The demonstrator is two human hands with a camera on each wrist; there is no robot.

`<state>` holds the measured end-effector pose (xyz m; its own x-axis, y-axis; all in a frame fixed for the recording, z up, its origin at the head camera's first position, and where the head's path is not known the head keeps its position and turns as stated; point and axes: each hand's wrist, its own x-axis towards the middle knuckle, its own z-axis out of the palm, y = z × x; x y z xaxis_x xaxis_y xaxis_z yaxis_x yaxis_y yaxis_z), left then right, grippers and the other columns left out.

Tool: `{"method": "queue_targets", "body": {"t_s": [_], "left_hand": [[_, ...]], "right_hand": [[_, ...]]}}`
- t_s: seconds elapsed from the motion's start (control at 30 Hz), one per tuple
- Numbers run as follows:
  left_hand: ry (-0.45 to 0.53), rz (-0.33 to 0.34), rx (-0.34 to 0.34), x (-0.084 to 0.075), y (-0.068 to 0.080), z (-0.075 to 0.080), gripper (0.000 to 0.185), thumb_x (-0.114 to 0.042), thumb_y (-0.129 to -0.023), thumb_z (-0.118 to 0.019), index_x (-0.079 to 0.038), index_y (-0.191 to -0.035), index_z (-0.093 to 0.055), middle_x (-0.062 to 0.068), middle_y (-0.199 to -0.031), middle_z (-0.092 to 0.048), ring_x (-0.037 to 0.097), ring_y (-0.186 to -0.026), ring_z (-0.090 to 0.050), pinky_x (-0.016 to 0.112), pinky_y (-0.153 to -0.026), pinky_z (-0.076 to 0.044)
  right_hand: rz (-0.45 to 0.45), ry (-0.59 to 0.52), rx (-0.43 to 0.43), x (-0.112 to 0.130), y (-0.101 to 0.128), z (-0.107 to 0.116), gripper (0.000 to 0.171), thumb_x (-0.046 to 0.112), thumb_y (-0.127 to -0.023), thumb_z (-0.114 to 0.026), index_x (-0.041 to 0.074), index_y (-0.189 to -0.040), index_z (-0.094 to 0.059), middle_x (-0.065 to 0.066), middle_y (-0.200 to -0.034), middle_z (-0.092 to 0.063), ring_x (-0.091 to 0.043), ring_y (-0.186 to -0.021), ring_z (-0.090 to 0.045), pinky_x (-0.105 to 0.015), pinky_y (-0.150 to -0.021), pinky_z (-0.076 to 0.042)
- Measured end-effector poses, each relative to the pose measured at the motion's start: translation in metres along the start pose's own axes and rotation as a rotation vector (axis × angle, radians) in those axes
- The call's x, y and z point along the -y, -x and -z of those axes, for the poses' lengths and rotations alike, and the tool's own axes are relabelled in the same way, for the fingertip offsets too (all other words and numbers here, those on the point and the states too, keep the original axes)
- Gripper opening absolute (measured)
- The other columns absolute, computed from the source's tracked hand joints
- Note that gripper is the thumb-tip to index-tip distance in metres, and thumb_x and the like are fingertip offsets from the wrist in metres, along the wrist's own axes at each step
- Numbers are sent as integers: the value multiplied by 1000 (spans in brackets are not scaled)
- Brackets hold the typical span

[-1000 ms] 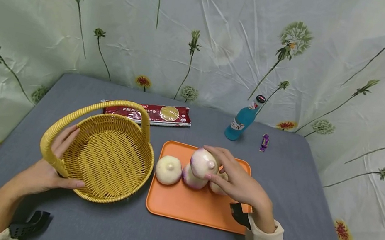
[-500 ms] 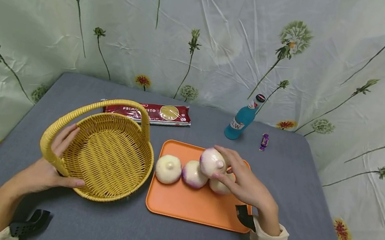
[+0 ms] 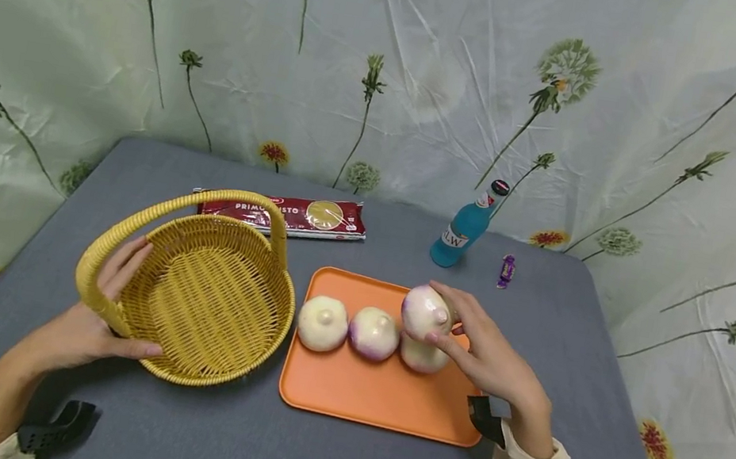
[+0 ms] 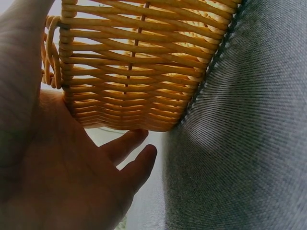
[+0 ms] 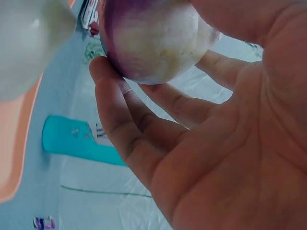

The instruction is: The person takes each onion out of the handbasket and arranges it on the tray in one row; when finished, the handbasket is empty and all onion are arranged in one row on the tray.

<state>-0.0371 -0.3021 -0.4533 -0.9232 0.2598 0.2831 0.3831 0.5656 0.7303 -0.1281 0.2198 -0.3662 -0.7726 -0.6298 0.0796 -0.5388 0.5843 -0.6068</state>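
My right hand (image 3: 486, 352) holds a white and purple turnip (image 3: 425, 312) between thumb and fingers; its purple side shows in the right wrist view. The held turnip overlaps the rightmost turnip (image 3: 423, 355) on the orange tray (image 3: 376, 403). Left of that one, a second turnip (image 3: 374, 335) and a third turnip (image 3: 322, 324) sit in a row. My left hand (image 3: 80, 332) rests against the left side of a yellow wicker basket (image 3: 205, 300), its thumb along the rim. In the left wrist view, straight, spread fingers (image 4: 139, 167) reach along the basket's woven wall.
Behind the basket lies a red spaghetti packet (image 3: 333, 222), partly hidden by the handle. A blue bottle (image 3: 463, 232) stands beyond the tray, with a purple wrapped candy (image 3: 507, 271) to its right. A flower-patterned sheet (image 3: 436, 72) hangs along the table's back edge.
My right hand has moved to the right with the turnip, from over the middle turnip to over the rightmost one. The left hand and basket have stayed in place.
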Motion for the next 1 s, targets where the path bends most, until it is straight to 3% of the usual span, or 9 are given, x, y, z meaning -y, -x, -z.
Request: {"method": "queue_targets", "body": {"t_s": [0.33,0.73,1.0], "left_hand": [[1,21,8,-3,-1,1,142,-14,-56,-97,-9,-162,-2,21,-165,4,4,-150,9,9,-107,0],[6,43,16,-4,0,-1,142,-13,-57,-96,-11,-162,-1,14,-166,6,5,-150,10,8,-106,0],[-10,-3,-17,-2,-1,-1,142,-13,-54,-97,-6,-162,-5,25,-164,1,8,-151,7,9,-108,-1]], "right_hand": [[-45,62,-36,-12,12,12,66,22,-97,-67,14,-155,-36,-10,-145,-48,-19,-111,-52,-46,-90,-49],[-134,85,-47,-38,38,14,63,20,-98,-65,6,-153,-37,-16,-138,-50,-18,-101,-55,-35,-83,-53],[-168,87,-66,-45,50,19,64,19,-98,-66,7,-153,-37,-18,-134,-52,-17,-96,-57,-36,-81,-54]]}}
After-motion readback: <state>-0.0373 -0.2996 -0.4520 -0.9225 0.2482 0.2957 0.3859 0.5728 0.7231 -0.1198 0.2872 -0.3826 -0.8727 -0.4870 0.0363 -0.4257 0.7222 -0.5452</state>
